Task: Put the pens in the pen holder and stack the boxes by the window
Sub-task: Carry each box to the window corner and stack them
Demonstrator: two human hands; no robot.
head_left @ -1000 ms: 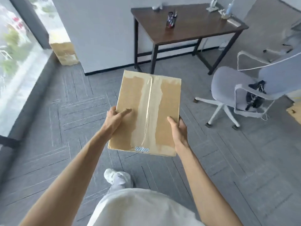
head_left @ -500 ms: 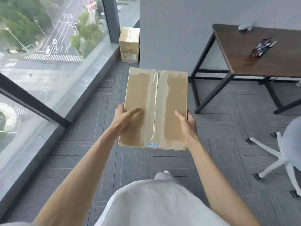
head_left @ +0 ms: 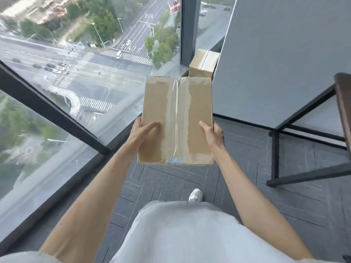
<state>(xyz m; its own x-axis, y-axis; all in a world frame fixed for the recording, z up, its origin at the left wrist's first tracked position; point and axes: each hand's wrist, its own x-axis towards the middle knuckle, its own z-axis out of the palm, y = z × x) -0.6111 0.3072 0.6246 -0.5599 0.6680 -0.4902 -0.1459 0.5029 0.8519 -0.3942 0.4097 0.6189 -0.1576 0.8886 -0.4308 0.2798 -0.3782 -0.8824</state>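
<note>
A taped cardboard box (head_left: pixel 176 120) is held flat in mid-air at the centre of the view, above the grey carpet (head_left: pixel 284 205). It is gripped on its 9 o'clock edge by the left hand (head_left: pixel 141 132), with the thumb laid across the top and the fingers curled under out of sight. It is gripped on its 3 o'clock edge by the right hand (head_left: pixel 212 135) in the same way. A second box (head_left: pixel 203 64) is seen at 12 to 1 o'clock, just beyond the carried one, set in the corner beside the window (head_left: pixel 76 82) and against the grey wall; whether another lies beneath it is hidden. The stacking is judged to be under way: at least one box is already by the window, and the carried one has yet to be brought over and set down on it. No pens and no pen holder are in view, so that half of the task cannot be judged. Only a corner of the dark table (head_left: pixel 341 103) shows at 3 o'clock. A small blue-and-white patterned strip (head_left: pixel 174 160) is stuck at the box's 6 o'clock edge, and a red sign (head_left: pixel 174 6) is seen outside at 12 o'clock; nothing can be read on either.
</note>
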